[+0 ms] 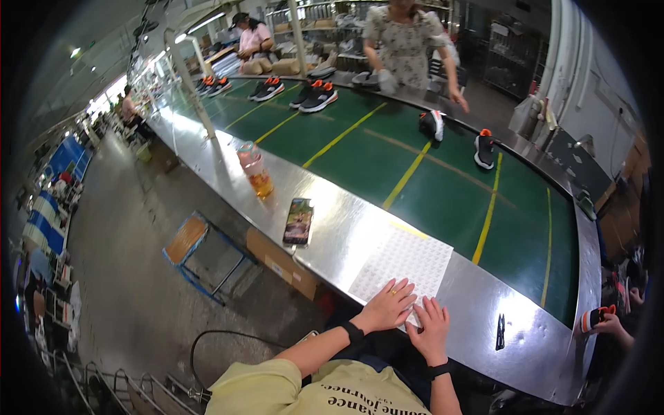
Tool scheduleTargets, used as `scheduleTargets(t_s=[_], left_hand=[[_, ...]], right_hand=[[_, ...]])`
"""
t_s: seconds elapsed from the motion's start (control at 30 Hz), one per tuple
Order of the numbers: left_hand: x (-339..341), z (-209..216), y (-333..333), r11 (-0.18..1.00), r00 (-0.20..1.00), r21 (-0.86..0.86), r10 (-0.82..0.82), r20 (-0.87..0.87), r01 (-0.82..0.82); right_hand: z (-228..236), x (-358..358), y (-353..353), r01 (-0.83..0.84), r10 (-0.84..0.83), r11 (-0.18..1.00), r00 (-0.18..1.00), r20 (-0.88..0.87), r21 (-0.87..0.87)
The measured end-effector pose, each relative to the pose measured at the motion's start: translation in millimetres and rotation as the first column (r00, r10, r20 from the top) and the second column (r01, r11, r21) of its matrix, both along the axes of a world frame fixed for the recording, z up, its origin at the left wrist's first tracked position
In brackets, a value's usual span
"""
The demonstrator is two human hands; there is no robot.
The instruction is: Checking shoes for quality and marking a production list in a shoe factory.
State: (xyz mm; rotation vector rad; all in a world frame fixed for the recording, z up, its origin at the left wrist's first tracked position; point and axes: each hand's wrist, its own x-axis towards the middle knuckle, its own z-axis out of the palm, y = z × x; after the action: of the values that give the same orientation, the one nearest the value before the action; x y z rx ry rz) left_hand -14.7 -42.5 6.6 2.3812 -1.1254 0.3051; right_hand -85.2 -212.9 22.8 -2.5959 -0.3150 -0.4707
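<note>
A white sheet (409, 259) covered in rows of small labels lies on the metal edge of the bench in front of me, with a yellow strip at its far end. My left hand (389, 306) rests on the near part of the sheet, fingers stretched out, a ring on one of them. Close beside it, my right hand (430, 326) has its fingers extended over the sheet's near right corner. Both hands look open, though the fingertips nearest each other partly hide what lies under them. To the right sits a small black tool (500, 332), perhaps thread snips.
A green conveyor belt (346, 155) with yellow lines carries black shoes (318, 97) with orange linings. A phone (298, 221) and a drink bottle (255, 170) stand left. A co-worker (404, 41) reaches across opposite; another person's hand (612, 324) holds a shoe at right. A stool (187, 238) is left.
</note>
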Motion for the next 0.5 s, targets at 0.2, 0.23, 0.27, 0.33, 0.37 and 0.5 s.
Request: scheduleTargets(t_s=[0.2, 0.23, 0.27, 0.33, 0.37, 0.5], left_hand=[[2, -1, -4, 0.996, 1.0, -0.087, 0.006, -0.018, -0.007], [2, -1, -4, 0.997, 1.0, -0.083, 0.002, -0.006, -0.002], [0, -1, -4, 0.994, 1.0, -0.112, 0.001, 0.005, -0.001], [0, -4, -5, 0.993, 1.0, -0.114, 0.01, 0.004, -0.01], [0, -5, -4, 0.993, 1.0, -0.118, 0.015, 0.009, -0.014], [-2, -4, 6, 0.998, 0.999, -0.063, 0.023, -0.034, -0.025]], right_hand=[[1, 2, -4, -0.002, 0.002, 1.0, 1.0, -0.027, -0.019], [0, 2, -4, 0.004, -0.004, 1.0, 1.0, -0.018, -0.011], [1, 0, -3, 0.009, -0.009, 1.0, 1.0, -0.02, 0.013], [3, -2, -2, 0.012, -0.011, 1.0, 1.0, -0.015, 0.024], [3, -2, -2, 0.017, -0.017, 0.999, 1.0, -0.003, 0.034], [4, 0, 7, 0.017, -0.018, 0.998, 1.0, 0.005, 0.067]])
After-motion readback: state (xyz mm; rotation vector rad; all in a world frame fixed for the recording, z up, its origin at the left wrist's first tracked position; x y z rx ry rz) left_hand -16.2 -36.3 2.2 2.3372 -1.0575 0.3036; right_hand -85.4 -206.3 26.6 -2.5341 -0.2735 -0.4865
